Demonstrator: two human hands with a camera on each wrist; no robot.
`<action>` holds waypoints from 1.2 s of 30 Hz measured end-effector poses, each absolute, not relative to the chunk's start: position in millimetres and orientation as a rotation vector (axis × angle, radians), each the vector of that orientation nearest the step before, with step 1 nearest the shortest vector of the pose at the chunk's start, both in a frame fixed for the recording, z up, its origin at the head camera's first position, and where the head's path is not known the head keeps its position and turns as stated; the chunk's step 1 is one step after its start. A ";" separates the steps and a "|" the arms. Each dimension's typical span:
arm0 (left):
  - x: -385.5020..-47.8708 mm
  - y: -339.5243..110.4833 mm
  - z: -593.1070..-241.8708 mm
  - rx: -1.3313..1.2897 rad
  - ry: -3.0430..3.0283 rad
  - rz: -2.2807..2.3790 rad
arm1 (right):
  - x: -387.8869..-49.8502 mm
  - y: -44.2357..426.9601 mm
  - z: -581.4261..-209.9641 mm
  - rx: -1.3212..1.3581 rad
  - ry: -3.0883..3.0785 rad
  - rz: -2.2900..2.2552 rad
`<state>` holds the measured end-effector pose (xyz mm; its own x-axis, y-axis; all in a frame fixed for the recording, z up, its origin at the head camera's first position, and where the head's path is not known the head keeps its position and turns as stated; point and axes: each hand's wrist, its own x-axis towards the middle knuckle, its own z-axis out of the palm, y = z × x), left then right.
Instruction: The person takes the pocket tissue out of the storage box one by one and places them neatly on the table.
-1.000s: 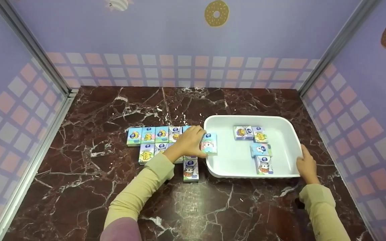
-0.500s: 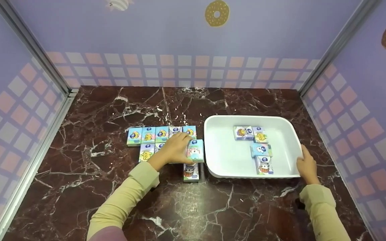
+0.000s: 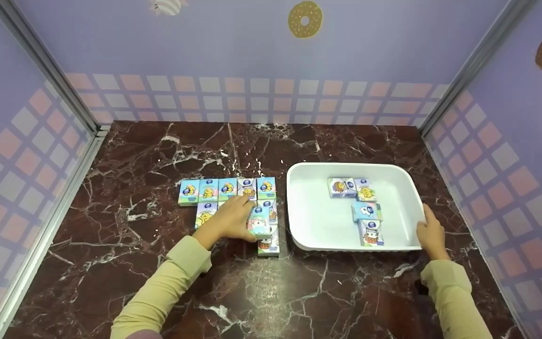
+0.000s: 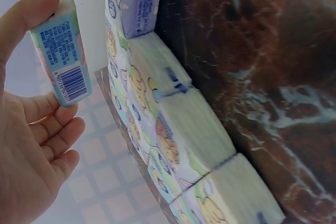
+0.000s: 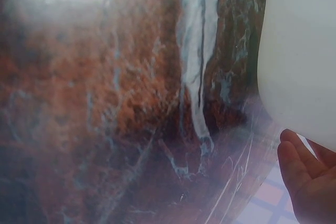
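Note:
My left hand (image 3: 230,219) pinches a small blue tissue pack (image 3: 259,223) with a pink animal on it, held over the packs on the table. In the left wrist view, thumb and fingertips press the ends of this pack (image 4: 63,51), its barcode side showing. Below it, tissue packs (image 3: 209,189) lie flush in rows, partly hidden by the hand, with one pack (image 3: 268,247) at the lower right. My right hand (image 3: 431,234) grips the right rim of a white plastic tub (image 3: 320,226); in the right wrist view its fingers touch the tub's corner.
Inside the tub, several tissue packs (image 3: 366,210) lie toward its right half. A dark red marble tabletop (image 3: 233,306) carries everything. Purple panels with checks stand behind and at both sides; the right panel (image 3: 501,188) is close to the right hand.
My left hand has carried the blue tissue pack from over the tub's left rim leftward to above the packs on the table. The right hand and tub have stayed put.

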<state>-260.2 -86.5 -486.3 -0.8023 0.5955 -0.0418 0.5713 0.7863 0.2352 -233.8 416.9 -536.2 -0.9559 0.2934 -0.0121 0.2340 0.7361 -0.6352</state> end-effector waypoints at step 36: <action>-232.9 -110.0 -514.6 0.824 2.871 0.241 | -233.9 417.6 -535.5 -0.460 -2.851 1.036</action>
